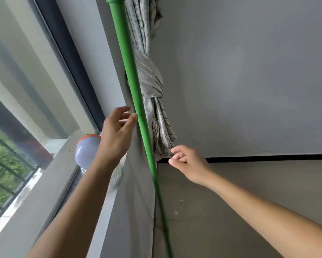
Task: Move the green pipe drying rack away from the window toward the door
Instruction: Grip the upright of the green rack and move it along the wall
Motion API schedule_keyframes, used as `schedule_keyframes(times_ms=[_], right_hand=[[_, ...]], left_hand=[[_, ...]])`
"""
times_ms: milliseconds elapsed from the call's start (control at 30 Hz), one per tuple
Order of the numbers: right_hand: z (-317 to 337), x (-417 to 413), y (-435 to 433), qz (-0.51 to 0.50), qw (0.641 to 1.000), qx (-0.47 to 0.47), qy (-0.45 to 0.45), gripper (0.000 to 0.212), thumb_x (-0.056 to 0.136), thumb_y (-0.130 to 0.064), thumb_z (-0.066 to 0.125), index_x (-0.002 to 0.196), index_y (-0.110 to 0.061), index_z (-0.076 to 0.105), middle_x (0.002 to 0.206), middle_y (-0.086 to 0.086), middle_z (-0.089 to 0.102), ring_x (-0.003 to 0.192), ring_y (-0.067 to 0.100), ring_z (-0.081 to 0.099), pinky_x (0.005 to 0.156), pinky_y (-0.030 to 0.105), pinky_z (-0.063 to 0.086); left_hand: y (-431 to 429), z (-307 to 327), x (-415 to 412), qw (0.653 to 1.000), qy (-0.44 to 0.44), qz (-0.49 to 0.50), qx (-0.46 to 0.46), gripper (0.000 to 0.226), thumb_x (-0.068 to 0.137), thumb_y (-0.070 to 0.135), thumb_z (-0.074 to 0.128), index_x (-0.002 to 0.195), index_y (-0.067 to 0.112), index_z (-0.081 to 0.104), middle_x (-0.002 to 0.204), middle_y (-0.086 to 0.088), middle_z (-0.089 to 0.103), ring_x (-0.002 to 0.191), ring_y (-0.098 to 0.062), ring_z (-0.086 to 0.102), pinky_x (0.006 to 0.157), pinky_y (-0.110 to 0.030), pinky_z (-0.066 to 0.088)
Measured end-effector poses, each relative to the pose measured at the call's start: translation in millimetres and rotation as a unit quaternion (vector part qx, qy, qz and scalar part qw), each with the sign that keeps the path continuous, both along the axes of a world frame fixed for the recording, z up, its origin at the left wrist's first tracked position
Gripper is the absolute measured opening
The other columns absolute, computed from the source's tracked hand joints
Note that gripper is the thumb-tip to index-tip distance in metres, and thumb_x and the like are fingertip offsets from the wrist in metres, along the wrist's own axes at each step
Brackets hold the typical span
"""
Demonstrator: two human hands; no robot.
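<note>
On my left, a window [35, 86] with a dark frame shows green leaves behind bars. A grey patterned curtain [152, 79], knotted in the middle, hangs in the corner against the grey wall [249, 71]. On the windowsill [44, 175], at its inner end, sits a pale round thing with an orange cap [86, 149], perhaps a lamp.

Your left hand [117, 131] reaches up just left of the rack's upright pipe [137, 101], fingertips at its side. Your right hand [189, 162] sits lower, to the pipe's right and apart from it, just below the knotted curtain [152, 79] hanging behind the pipe. The window [26, 90] lies to the left of your left hand, with a round object [85, 151] on the sill [50, 164] beside your left wrist.
</note>
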State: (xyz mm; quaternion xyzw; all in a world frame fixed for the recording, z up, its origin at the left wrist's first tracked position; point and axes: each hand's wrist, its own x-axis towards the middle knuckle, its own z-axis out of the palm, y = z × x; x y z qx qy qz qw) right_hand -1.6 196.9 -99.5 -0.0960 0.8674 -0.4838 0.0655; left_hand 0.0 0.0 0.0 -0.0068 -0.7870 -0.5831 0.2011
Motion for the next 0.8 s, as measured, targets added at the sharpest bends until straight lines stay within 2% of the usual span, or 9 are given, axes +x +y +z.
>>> schedule_keyframes(times_ms=[67, 133, 233, 267, 333, 400, 500, 633, 800], right_hand=[[2.7, -16.8, -21.7, -0.007, 1.000, 0.018, -0.004, 0.039, 0.085, -0.028, 0.066, 0.122, -0.017, 0.056, 0.103, 0.000, 0.064, 0.090, 0.018, 0.065, 0.091, 0.038, 0.052], [1.5, -32.6, -46.0, -0.014, 0.999, 0.041, 0.000, 0.051, 0.084, -0.032, 0.065, 0.130, -0.019, 0.049, 0.118, 0.003, 0.061, 0.097, 0.020, 0.064, 0.095, 0.042, 0.050], [-5.9, -53.0, -76.4, -0.037, 0.998, 0.044, -0.002, 0.058, 0.084, -0.037, 0.064, 0.135, -0.022, 0.041, 0.128, 0.003, 0.057, 0.112, 0.025, 0.059, 0.097, 0.046, 0.048], [-7.8, -57.5, -83.8, -0.041, 0.998, 0.043, -0.003, 0.054, 0.084, -0.038, 0.063, 0.132, -0.021, 0.043, 0.125, 0.004, 0.059, 0.110, 0.027, 0.060, 0.095, 0.045, 0.049], [-11.6, -63.5, -98.0, -0.051, 0.998, 0.046, -0.014, 0.041, 0.087, -0.039, 0.058, 0.120, -0.017, 0.048, 0.111, 0.009, 0.068, 0.100, 0.032, 0.064, 0.085, 0.040, 0.051], [-16.2, -65.7, -106.3, -0.065, 0.997, 0.044, -0.018, 0.031, 0.089, -0.039, 0.054, 0.108, -0.015, 0.051, 0.097, 0.013, 0.072, 0.090, 0.035, 0.066, 0.075, 0.037, 0.051], [-23.1, -65.4, -105.7, -0.066, 0.997, 0.040, 0.009, 0.033, 0.091, -0.043, 0.051, 0.106, -0.013, 0.051, 0.095, 0.014, 0.072, 0.090, 0.036, 0.066, 0.080, 0.040, 0.053], [-30.0, -59.2, -90.1, -0.053, 0.998, 0.015, 0.044, 0.030, 0.092, -0.039, 0.051, 0.102, -0.010, 0.051, 0.096, 0.015, 0.069, 0.090, 0.036, 0.063, 0.079, 0.041, 0.050], [-39.0, -51.8, -58.4, -0.102, 0.992, -0.062, 0.044, 0.024, 0.088, -0.042, 0.056, 0.081, -0.021, 0.048, 0.059, -0.005, 0.049, 0.052, 0.007, 0.048, 0.058, 0.031, 0.041]], left_hand=[[0.3, 15.0, -15.3, 1.000, 0.016, 0.008, -0.013, 0.037, 0.092, 0.028, 0.052, 0.127, 0.014, 0.052, 0.094, 0.007, 0.059, 0.084, -0.002, 0.058, 0.076, -0.023, 0.048], [4.6, 31.3, -30.5, 1.000, 0.017, -0.015, -0.009, 0.033, 0.095, 0.030, 0.046, 0.124, 0.016, 0.052, 0.095, 0.004, 0.057, 0.083, -0.004, 0.056, 0.073, -0.018, 0.046], [9.1, 33.6, -51.0, 0.997, -0.007, -0.074, 0.033, 0.027, 0.096, 0.038, 0.039, 0.096, 0.015, 0.051, 0.089, -0.010, 0.053, 0.082, -0.020, 0.053, 0.076, -0.035, 0.045], [10.8, 32.8, -54.7, 0.995, -0.018, -0.083, 0.049, 0.032, 0.095, 0.041, 0.037, 0.094, 0.013, 0.051, 0.090, -0.013, 0.054, 0.083, -0.022, 0.055, 0.076, -0.034, 0.047], [13.9, 28.8, -60.1, 0.994, -0.027, -0.086, 0.067, 0.045, 0.096, 0.045, 0.033, 0.105, 0.005, 0.052, 0.088, -0.014, 0.060, 0.081, -0.020, 0.059, 0.068, -0.021, 0.047], [16.9, 23.7, -61.5, 0.993, -0.023, -0.088, 0.075, 0.052, 0.095, 0.049, 0.033, 0.107, 0.002, 0.051, 0.081, -0.012, 0.061, 0.077, -0.020, 0.058, 0.064, -0.022, 0.045], [16.5, 22.5, -65.7, 0.988, 0.003, -0.121, 0.100, 0.050, 0.092, 0.053, 0.036, 0.087, 0.006, 0.052, 0.067, -0.009, 0.056, 0.069, -0.025, 0.054, 0.069, -0.036, 0.043], [23.8, 29.3, -73.8, 0.975, -0.012, -0.187, 0.121, 0.056, 0.084, 0.056, 0.049, 0.058, 0.007, 0.049, 0.048, -0.011, 0.046, 0.051, -0.027, 0.047, 0.061, -0.037, 0.042], [68.4, 32.7, -76.4, 0.954, -0.031, -0.230, 0.192, 0.047, 0.078, 0.036, 0.065, 0.047, 0.014, 0.037, 0.033, -0.001, 0.030, 0.030, -0.021, 0.028, 0.042, -0.026, 0.029]])
